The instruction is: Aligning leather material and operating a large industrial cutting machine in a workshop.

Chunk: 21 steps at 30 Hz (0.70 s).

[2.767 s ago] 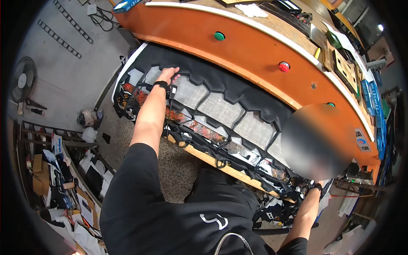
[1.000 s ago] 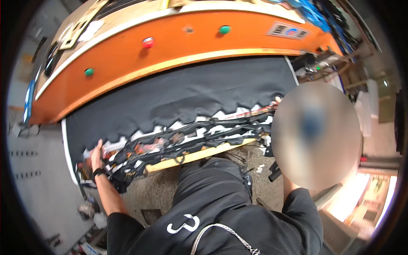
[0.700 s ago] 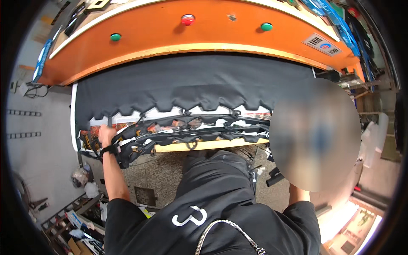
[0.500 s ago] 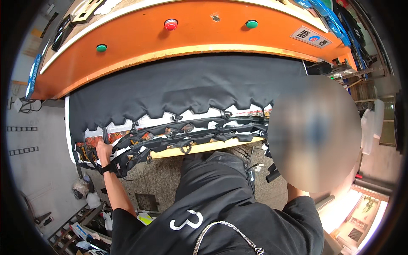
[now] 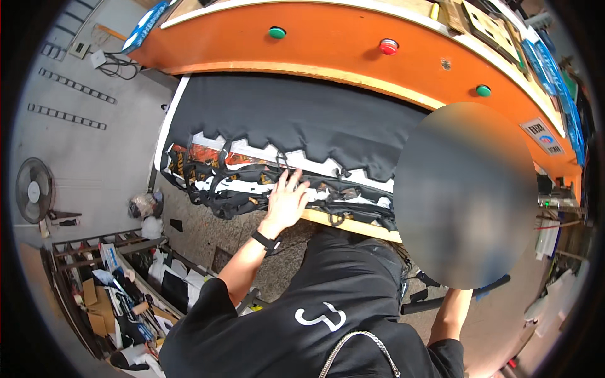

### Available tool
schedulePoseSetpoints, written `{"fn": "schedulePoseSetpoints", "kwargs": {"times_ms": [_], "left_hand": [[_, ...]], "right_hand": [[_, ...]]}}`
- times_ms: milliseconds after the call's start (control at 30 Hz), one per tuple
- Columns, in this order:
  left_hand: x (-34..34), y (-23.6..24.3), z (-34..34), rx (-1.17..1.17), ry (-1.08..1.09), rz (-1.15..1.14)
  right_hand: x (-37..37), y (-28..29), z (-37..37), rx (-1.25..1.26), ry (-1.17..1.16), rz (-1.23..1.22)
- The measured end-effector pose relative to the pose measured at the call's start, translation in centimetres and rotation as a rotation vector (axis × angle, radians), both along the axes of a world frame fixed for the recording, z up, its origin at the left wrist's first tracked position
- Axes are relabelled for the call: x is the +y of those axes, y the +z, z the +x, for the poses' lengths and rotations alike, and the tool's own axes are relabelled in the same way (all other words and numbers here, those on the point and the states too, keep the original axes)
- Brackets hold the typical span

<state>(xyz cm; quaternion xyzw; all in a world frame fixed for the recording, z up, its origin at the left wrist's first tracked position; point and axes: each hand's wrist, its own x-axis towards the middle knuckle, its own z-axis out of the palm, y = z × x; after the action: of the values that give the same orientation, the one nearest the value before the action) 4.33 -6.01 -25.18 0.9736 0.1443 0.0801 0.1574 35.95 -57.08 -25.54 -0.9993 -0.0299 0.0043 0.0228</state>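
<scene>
Several black strips [image 5: 233, 206] lie under splayed left grip [image 5: 287, 203]; right grip obscured, can't tell.

The orange panel [image 5: 334, 62] is walling off the far side. Below it, the smooth black sheet [image 5: 283, 113] is leaving a broad flat lane. The left hand [image 5: 287, 201] is blocking the middle of the tangled black strips [image 5: 239, 176]; a black loop [image 5: 336, 219] is hanging over the wooden bar [image 5: 372, 232]. Blur is hiding the sheet's right end.

Grey fan [image 5: 34, 190], blue box [image 5: 145, 26], brown cardboard [image 5: 98, 309]
</scene>
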Motion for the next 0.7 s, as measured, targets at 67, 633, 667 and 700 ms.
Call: {"fn": "schedulePoseSetpoints", "kwargs": {"times_ms": [67, 633, 667, 700], "left_hand": [[0.3, 1.1, -0.6, 0.175, -0.014, -0.093], [-4.4, 1.2, 3.2, 0.222, -0.275, -0.377], [-3.9, 1.4, 3.2, 0.247, -0.214, -0.519], [-3.2, 1.5, 3.1, 0.292, -0.092, -0.685]], "right_hand": [[3.6, 1.2, -2.5, -0.01, 0.261, 0.598], [7.7, -0.5, -10.5, 0.193, 0.689, 0.576], [7.9, -1.0, -10.6, 0.124, 0.637, 0.566], [8.0, -1.3, -10.4, 0.133, 0.612, 0.505]]}}
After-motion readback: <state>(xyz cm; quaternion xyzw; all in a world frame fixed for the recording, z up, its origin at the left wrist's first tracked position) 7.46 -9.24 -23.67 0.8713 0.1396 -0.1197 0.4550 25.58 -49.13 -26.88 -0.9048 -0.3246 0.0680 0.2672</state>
